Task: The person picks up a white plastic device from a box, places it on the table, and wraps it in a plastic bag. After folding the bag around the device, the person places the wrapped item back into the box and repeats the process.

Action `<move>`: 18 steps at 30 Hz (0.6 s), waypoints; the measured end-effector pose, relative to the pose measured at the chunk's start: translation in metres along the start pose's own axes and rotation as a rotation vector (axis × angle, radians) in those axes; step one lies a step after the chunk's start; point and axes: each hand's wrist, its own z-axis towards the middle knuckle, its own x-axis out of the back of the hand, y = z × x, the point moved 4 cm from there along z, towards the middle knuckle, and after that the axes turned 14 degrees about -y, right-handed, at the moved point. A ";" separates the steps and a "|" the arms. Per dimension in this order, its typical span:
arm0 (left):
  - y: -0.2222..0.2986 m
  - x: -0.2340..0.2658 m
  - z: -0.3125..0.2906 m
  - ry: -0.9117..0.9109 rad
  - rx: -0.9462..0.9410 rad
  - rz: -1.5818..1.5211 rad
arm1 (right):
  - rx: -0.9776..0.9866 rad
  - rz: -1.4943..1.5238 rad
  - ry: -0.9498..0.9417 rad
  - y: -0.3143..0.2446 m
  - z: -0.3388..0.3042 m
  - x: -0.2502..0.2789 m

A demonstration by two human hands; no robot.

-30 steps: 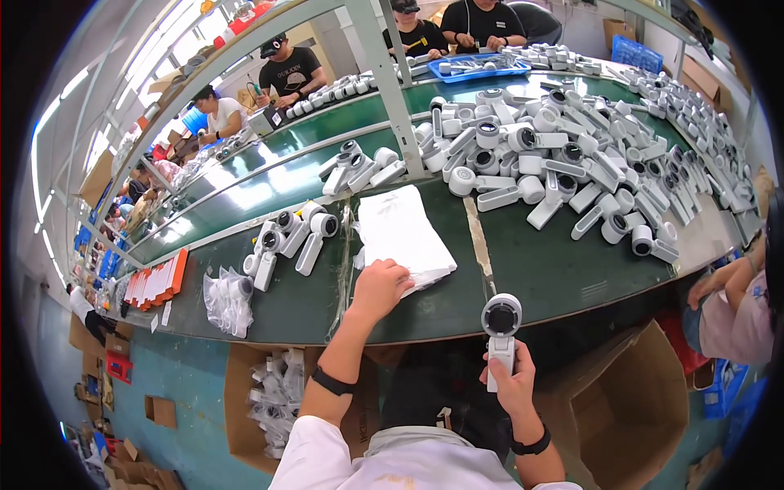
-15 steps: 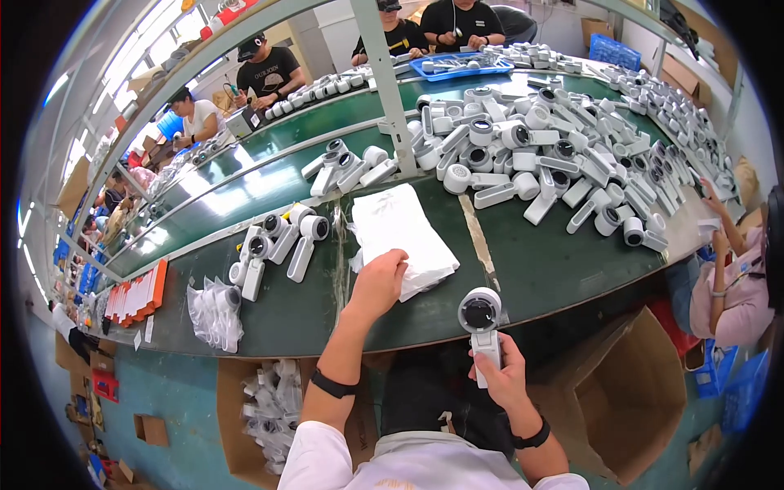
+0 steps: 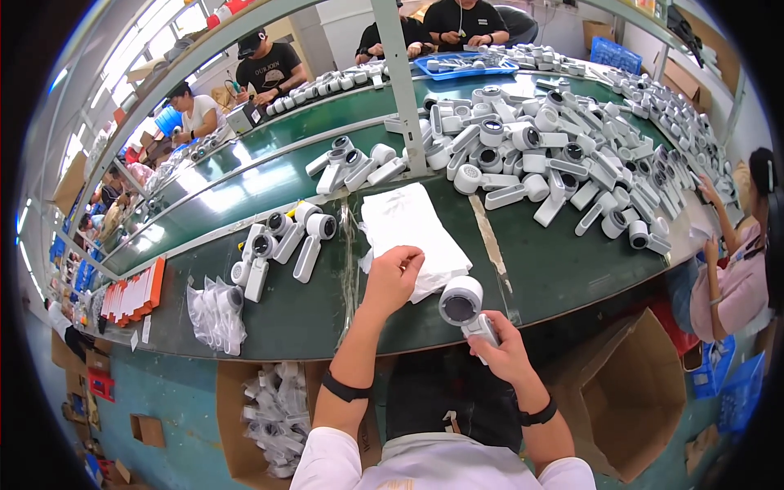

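My right hand (image 3: 506,347) is closed round the handle of a white handheld device with a round head (image 3: 461,300). Its dark, ringed face is turned toward me, and the head tilts to the left over the table's front edge. Above the near part of a stack of thin white bags (image 3: 408,216) is my left hand (image 3: 396,278). Its thumb and fingers are pinched together, and I cannot make out whether a bag is between them. The device's head is close to the stack's near right corner.
A big pile of similar devices (image 3: 531,147) covers the table's right side. Smaller groups (image 3: 282,237) lie left, near bagged devices (image 3: 216,314) and orange-white cards (image 3: 135,294). Cardboard boxes stand below, one with bagged devices (image 3: 273,416), another (image 3: 629,392) right. Co-workers sit across and at right.
The device in my right hand has moved slightly left and tilted left toward the bag stack. My left hand has shifted a little right over the bags, its fingers still pinched.
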 end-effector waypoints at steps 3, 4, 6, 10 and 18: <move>0.002 -0.003 0.003 -0.020 0.043 0.004 | -0.053 0.043 -0.056 -0.007 0.010 -0.002; 0.004 -0.003 0.002 -0.025 0.042 0.007 | -0.080 0.030 -0.103 -0.011 0.012 -0.003; 0.009 -0.003 0.002 -0.037 0.039 -0.076 | -0.104 0.020 -0.146 -0.017 0.014 -0.005; 0.023 0.001 -0.003 -0.071 0.031 -0.082 | -0.152 0.015 -0.230 -0.027 0.019 -0.002; 0.018 0.013 -0.008 -0.191 0.144 -0.231 | -0.228 -0.157 -0.362 -0.039 0.050 0.006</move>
